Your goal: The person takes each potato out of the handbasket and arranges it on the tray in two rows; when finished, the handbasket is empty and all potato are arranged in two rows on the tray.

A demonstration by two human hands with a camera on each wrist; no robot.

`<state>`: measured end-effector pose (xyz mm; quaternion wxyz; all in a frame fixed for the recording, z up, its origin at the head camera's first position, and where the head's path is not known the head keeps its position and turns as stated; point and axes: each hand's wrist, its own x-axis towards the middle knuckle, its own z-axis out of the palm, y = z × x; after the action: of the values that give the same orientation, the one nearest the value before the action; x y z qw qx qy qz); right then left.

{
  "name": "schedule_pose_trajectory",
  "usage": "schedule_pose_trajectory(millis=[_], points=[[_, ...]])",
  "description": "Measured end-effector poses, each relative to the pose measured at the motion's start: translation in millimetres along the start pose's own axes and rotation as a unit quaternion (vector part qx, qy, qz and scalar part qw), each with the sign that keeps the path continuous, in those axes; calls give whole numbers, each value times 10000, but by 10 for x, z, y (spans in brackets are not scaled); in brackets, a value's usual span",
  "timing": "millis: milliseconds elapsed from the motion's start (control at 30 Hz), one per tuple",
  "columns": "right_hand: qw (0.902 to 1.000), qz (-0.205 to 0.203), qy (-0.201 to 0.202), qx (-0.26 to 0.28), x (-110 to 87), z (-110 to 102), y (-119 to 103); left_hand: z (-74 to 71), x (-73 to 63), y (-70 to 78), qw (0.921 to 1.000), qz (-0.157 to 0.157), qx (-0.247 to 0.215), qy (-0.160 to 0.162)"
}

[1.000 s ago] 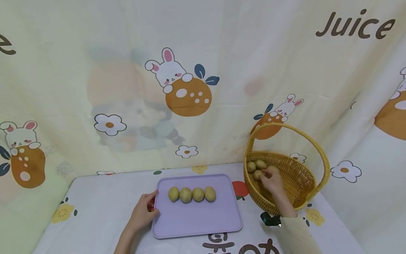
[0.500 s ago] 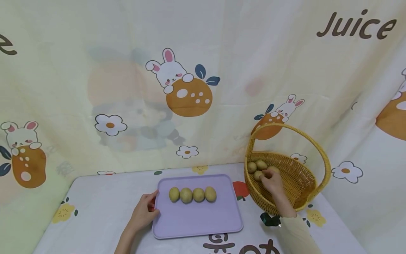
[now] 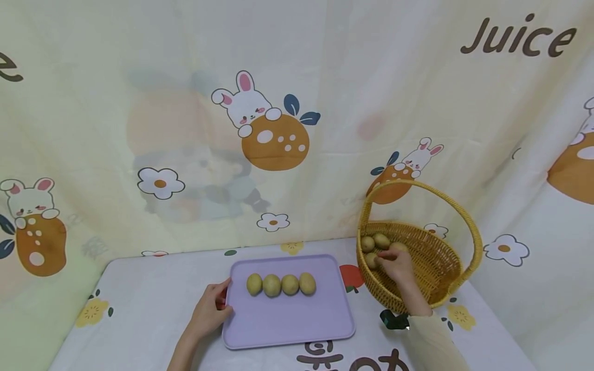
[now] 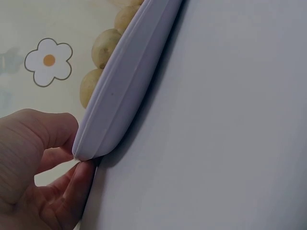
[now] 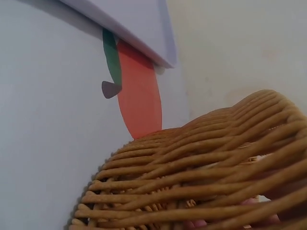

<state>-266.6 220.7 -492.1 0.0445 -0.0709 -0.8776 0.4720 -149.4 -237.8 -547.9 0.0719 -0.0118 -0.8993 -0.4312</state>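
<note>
On a lilac tray [image 3: 287, 323] lies a row of several potatoes [image 3: 271, 285]. My left hand [image 3: 210, 310] grips the tray's left edge. In the left wrist view the thumb [image 4: 62, 129] is at the tray's rim, with the fingers below it. My right hand [image 3: 398, 265] reaches inside a wicker basket [image 3: 443, 257], its fingertips at a potato [image 3: 371, 260] near the left wall. More potatoes [image 3: 381, 240] lie behind it, one partly covered by the hand. In the right wrist view the basket wall [image 5: 206, 163] hides most of that hand.
The basket's tall arched handle [image 3: 457, 206] rises above its opening. A patterned cloth covers the table [image 3: 148, 299], and a printed curtain [image 3: 185, 129] hangs behind. A dark strap piece [image 3: 394, 319] sits at the right wrist, beside the basket's front.
In the basket, the potato at my right fingertips has shifted slightly left and toward me, and the fingertips have moved left with it. The left hand and the tray stay put.
</note>
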Motion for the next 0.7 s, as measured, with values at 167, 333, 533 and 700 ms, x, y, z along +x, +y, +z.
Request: schedule_pose_trajectory(millis=[167,333,533,700], points=[[9997,22,-227,100,13,-13,-4,2,15,-11,10000,-23,77,11],[9993,-35,-346,155,6,-10,-16,-1,19,1,9999,-31,107,-15],[9984,-89,-529,179,19,-3,-3,10,13,-1,9999,-22,121,29],[9983,-39,-559,154,29,7,10,19,9,-21,9998,38,165,75]])
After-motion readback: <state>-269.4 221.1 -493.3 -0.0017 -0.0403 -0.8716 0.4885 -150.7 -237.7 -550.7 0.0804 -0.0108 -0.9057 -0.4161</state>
